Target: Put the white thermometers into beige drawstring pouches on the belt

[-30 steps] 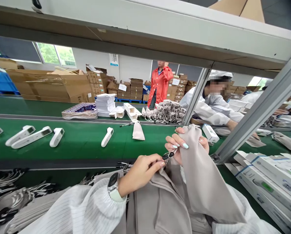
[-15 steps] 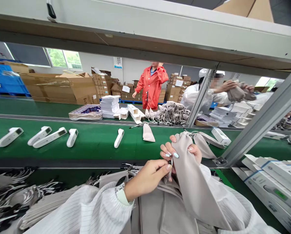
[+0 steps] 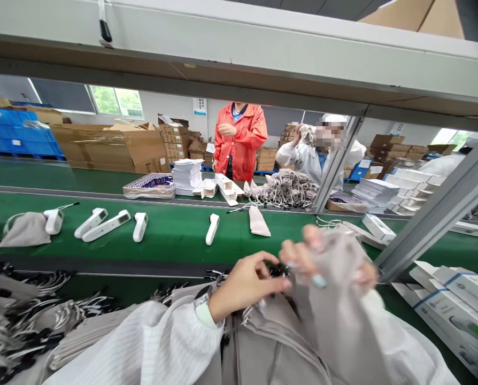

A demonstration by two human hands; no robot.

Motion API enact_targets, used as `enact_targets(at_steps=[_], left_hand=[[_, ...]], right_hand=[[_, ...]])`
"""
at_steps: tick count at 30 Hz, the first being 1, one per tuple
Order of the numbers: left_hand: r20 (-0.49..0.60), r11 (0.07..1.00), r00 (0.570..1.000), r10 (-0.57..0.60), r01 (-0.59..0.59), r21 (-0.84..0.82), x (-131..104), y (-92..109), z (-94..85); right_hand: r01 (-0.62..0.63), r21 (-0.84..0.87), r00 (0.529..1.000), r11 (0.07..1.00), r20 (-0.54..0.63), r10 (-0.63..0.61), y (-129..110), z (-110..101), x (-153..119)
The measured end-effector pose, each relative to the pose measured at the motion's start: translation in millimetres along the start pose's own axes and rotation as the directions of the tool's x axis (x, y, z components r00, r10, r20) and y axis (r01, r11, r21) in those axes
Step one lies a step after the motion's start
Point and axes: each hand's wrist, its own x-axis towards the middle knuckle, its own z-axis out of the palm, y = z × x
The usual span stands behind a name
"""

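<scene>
My right hand (image 3: 303, 259) is closed around a grey drawstring pouch (image 3: 345, 299), both smeared by motion, with the cloth hanging down over my right sleeve. Just left of it is my left hand (image 3: 247, 280), thumb and index finger apart and nothing visible between them. Beneath both hands lies a heap of grey pouches (image 3: 271, 347) with cords. White handheld thermometers (image 3: 140, 227) lie spaced out along the green belt (image 3: 178, 230). Another grey pouch (image 3: 259, 221) rests on the belt ahead of my hands, and one more pouch (image 3: 26, 230) lies at the far left beside a thermometer.
Piled corded pouches (image 3: 70, 315) lie at my lower left. White printed boxes (image 3: 459, 315) are stacked on the right, beside a slanted metal post (image 3: 435, 203). A shelf (image 3: 239, 48) spans overhead. Across the belt stand a person in red (image 3: 241, 139) and a co-worker in white (image 3: 303, 152).
My left fingers have parted from the black cord end they pinched. My right hand has shifted right with the pouch. A pouch and another person's hand have come into view at left.
</scene>
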Motion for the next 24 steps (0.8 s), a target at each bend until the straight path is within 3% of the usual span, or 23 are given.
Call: enact_targets(at_steps=[1,3,4,5,6,8,10,12,14,15,17,20,24], left_hand=[[0.076,0.992,0.996,0.052,-0.06,0.111,0,-2,-3.9],[0.303,0.94,0.947,0.111,-0.199,0.278,2,-7,-13.0],[0.417,0.91,0.902,0.109,-0.259,0.324,2,-9,-17.7],[0.509,0.884,0.856,0.092,-0.306,0.355,3,-12,-22.0],[0.579,0.861,0.813,0.064,-0.338,0.38,4,-15,-25.7],[0.66,0.821,0.752,-0.011,-0.369,0.435,6,-20,-29.6],[0.631,0.77,0.776,-0.026,-0.387,0.508,6,-22,-28.8],[0.536,0.73,0.839,0.098,-0.427,0.535,4,-16,-25.9],[0.426,0.729,0.876,0.225,-0.442,0.523,1,-5,-24.8],[0.385,0.751,0.893,0.233,-0.417,0.512,-1,1,-25.2],[0.353,0.804,0.925,0.143,-0.316,0.504,-3,10,-26.8],[0.269,0.728,0.963,0.02,-0.198,0.657,-2,6,-23.2],[0.066,0.534,0.995,0.078,-0.098,0.84,2,-13,-7.2]], right_hand=[[0.1,-0.083,0.988,0.991,-0.106,-0.109,-15,-9,5],[0.177,-0.407,0.87,0.896,-0.362,-0.336,-41,-41,23],[0.057,-0.623,0.781,0.78,-0.459,-0.423,-48,-61,34],[-0.214,-0.767,0.686,0.605,-0.559,-0.467,-50,-83,45],[-0.333,-0.771,0.654,0.543,-0.604,-0.456,-46,-104,54],[-0.536,-0.74,0.647,0.406,-0.669,-0.365,-27,-141,62],[-0.682,-0.681,0.645,0.265,-0.732,-0.221,-1,-167,57],[-0.78,-0.619,0.612,0.092,-0.785,-0.092,20,-183,49],[-0.802,-0.594,0.595,-0.064,-0.804,0.008,33,-189,49],[-0.788,-0.602,0.601,-0.126,-0.798,0.05,38,-189,55],[-0.726,-0.656,0.642,-0.206,-0.754,0.141,46,-182,79],[-0.608,-0.769,0.706,-0.198,-0.638,0.308,76,-156,128],[-0.566,-0.82,0.711,-0.081,-0.536,0.455,147,-107,162]])
